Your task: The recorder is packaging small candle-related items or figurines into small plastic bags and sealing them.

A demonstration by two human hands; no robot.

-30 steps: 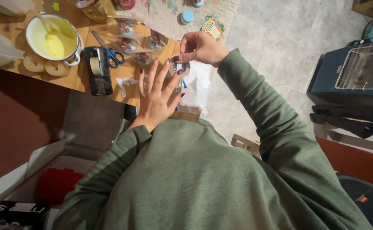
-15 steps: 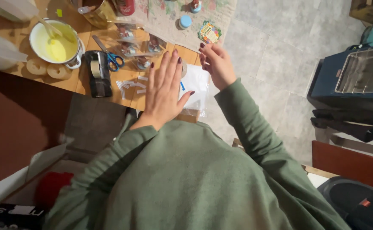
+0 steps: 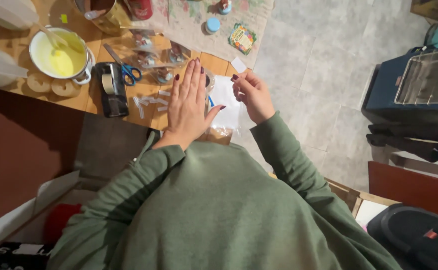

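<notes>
- The person's green sweater fills the lower half of the view and hides the near edge of the wooden table [image 3: 149, 92].
- The left hand [image 3: 188, 102] lies flat, fingers straight and together, pressing down on a clear plastic bag [image 3: 226, 100]; what sits under the palm is hidden, only a bit of a round dark item shows by the fingertips.
- I cannot make out what is inside the bag.
- The right hand [image 3: 251, 92] is raised just right of the bag, fingers curled, pinching a small white piece of tape [image 3: 238, 64] between thumb and fingertips.
- The tape piece stands above the right hand's fingertips, off the table's right edge, over the grey tiled floor, and near the left hand's fingertips but not touching them.
- More short white tape strips [image 3: 149, 101] lie on the table just left of the left hand.
- A black tape dispenser [image 3: 111, 90] stands further left, with blue-handled scissors [image 3: 124, 67] beside it.
- Small wrapped packets [image 3: 154, 57] lie beyond the left hand; their contents are blurred.
- A white pot of yellow liquid [image 3: 59, 55] sits at the table's far left, with a spoon in it.
</notes>
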